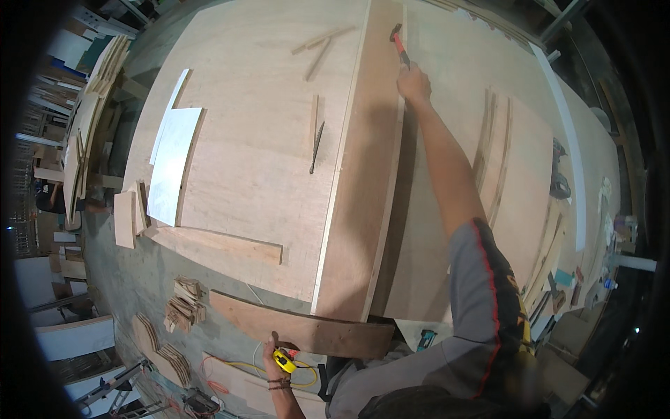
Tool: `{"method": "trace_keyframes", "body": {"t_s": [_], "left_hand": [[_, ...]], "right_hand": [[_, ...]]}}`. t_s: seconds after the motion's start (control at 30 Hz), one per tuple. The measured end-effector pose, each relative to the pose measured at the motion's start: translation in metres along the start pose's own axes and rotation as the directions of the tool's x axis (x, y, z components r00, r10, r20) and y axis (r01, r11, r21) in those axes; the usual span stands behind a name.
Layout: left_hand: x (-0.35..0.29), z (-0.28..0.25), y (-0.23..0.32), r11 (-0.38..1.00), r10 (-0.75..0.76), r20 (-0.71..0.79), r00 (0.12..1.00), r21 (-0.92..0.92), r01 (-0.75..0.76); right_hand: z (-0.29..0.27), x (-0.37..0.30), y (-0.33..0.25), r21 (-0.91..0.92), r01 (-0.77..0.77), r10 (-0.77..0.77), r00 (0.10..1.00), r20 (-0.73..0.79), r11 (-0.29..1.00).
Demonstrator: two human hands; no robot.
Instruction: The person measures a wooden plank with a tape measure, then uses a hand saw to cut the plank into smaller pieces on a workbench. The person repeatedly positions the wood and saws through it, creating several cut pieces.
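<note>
My right hand (414, 84) stretches far forward and grips a hammer (398, 46) by its red and black handle. The hammer's head lies over the far end of a long, narrow plywood panel (363, 188) with pale edge strips. Close to my body, my left hand (272, 355) is closed around a yellow tape measure (284, 360). Its fingertips reach the lower edge of a curved wooden board (300, 329), which crosses the near end of the long panel.
Beneath is a large plywood sheet (244, 153) bearing white boards (176, 167), a thin wood strip (314, 126) and a curved rail (223, 243). A power tool (560, 183) rests at right. Wood offcuts (185, 304) and a yellow hose (307, 377) lie on the floor.
</note>
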State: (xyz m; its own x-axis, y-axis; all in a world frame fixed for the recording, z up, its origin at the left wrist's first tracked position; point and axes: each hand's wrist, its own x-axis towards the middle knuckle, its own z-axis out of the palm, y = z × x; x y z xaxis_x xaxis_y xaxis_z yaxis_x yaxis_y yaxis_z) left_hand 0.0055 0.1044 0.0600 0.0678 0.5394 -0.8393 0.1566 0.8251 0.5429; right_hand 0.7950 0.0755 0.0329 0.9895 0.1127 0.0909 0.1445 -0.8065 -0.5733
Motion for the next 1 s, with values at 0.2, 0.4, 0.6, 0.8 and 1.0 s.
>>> {"method": "trace_keyframes", "body": {"t_s": [0.2, 0.4, 0.6, 0.8, 1.0], "left_hand": [[-0.004, 0.004, -0.005, 0.999, 0.038, -0.043, 0.998, -0.03, -0.039], [-0.003, -0.005, -0.006, 0.995, 0.071, -0.022, 0.997, 0.076, -0.069], [-0.005, -0.017, -0.008, 0.984, 0.101, 0.024, 0.995, 0.146, -0.103], [-0.023, -0.041, 0.008, 0.946, 0.132, 0.17, 0.977, 0.274, -0.176], [-0.054, -0.054, 0.055, 0.832, 0.09, 0.453, 0.887, 0.455, -0.317]], "right_hand": [[0.007, -0.007, -0.006, 0.036, -0.05, 0.049, 0.998, 0.036, 0.998], [0.013, -0.014, 0.003, 0.027, -0.091, 0.089, 0.992, 0.09, 0.995], [-0.007, -0.025, 0.012, 0.016, -0.136, 0.136, 0.99, -0.038, 0.991], [0.003, -0.121, 0.062, -0.266, -0.279, 0.246, 0.958, -0.15, 0.923], [-0.027, -0.283, 0.072, -0.269, 0.025, -0.075, 0.982, -0.176, 0.963]]}}
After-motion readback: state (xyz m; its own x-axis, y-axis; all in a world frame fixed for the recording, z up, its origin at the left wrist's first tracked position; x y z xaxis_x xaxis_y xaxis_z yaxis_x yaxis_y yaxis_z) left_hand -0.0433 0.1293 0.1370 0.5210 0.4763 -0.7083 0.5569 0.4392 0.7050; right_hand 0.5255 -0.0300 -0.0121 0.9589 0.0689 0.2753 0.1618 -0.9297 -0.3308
